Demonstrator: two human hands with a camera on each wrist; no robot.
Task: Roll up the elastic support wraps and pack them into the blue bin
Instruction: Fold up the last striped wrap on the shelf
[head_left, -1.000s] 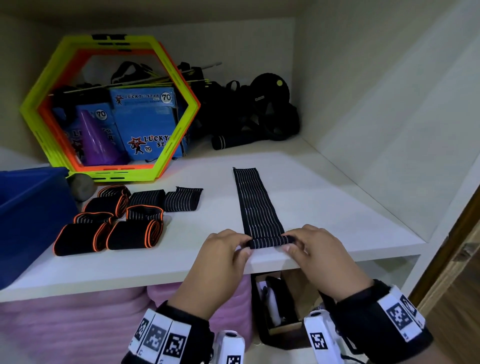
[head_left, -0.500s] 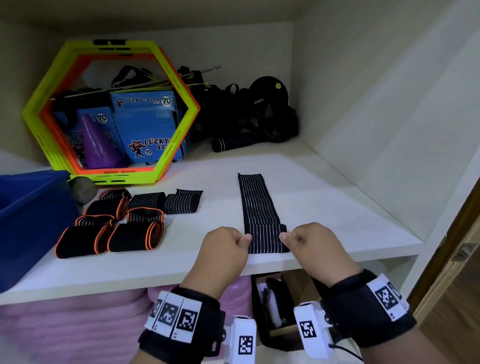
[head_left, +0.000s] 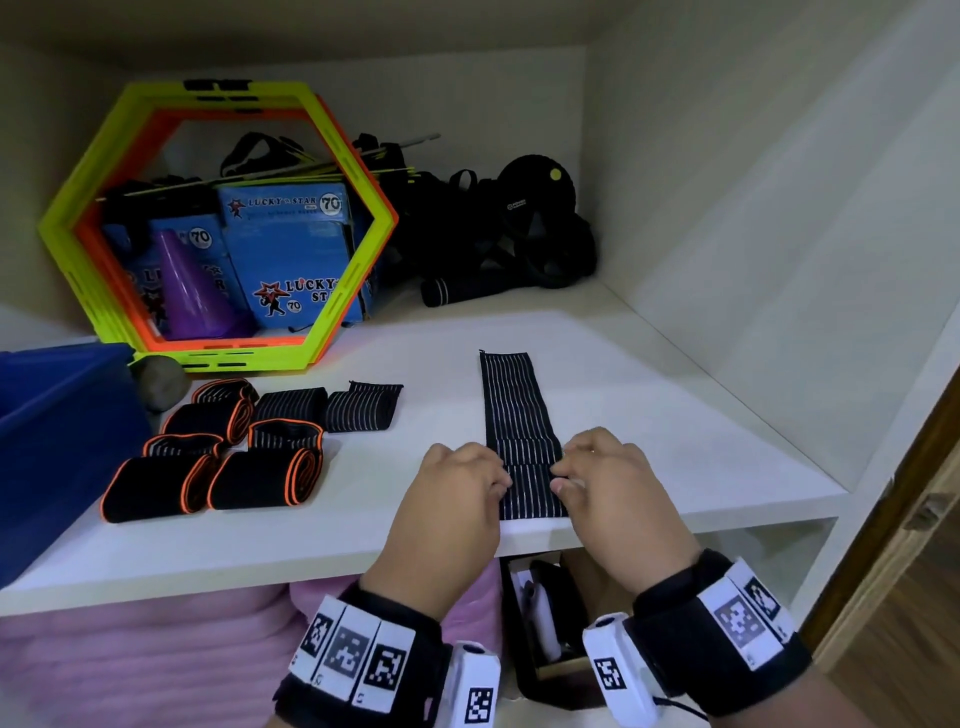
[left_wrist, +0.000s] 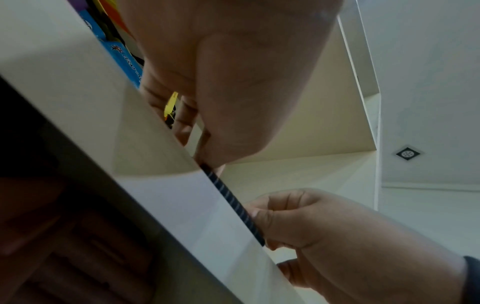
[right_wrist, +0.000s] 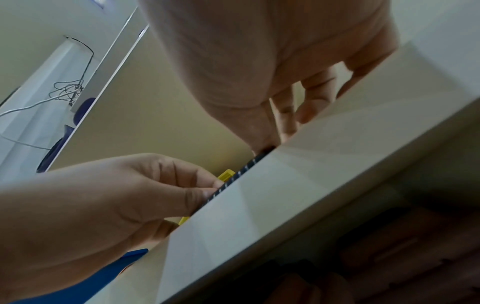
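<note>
A black wrap with thin white stripes (head_left: 519, 410) lies flat along the white shelf (head_left: 675, 415), its near end at the front edge. My left hand (head_left: 493, 480) and right hand (head_left: 563, 475) sit on either side of that near end, with curled fingers pinching its side edges. From below, the left wrist view shows the wrap's edge (left_wrist: 233, 203) held between the left thumb and the right hand (left_wrist: 285, 222). The right wrist view shows the same edge (right_wrist: 233, 179). The blue bin (head_left: 52, 426) stands at the far left. Several rolled wraps (head_left: 208, 452) lie beside it.
A neon hexagon frame (head_left: 358, 270) leans at the back left with blue boxes (head_left: 291, 249) and a purple cone (head_left: 192, 291) behind it. Black straps and gear (head_left: 509, 234) fill the back corner. A grey ball (head_left: 158, 382) lies by the bin. Pink fabric (head_left: 130, 660) is on the shelf below.
The small roll that was at the near end a second ago now lies flat. Both hands have shifted a little forward and closed in on the wrap's side edges.
</note>
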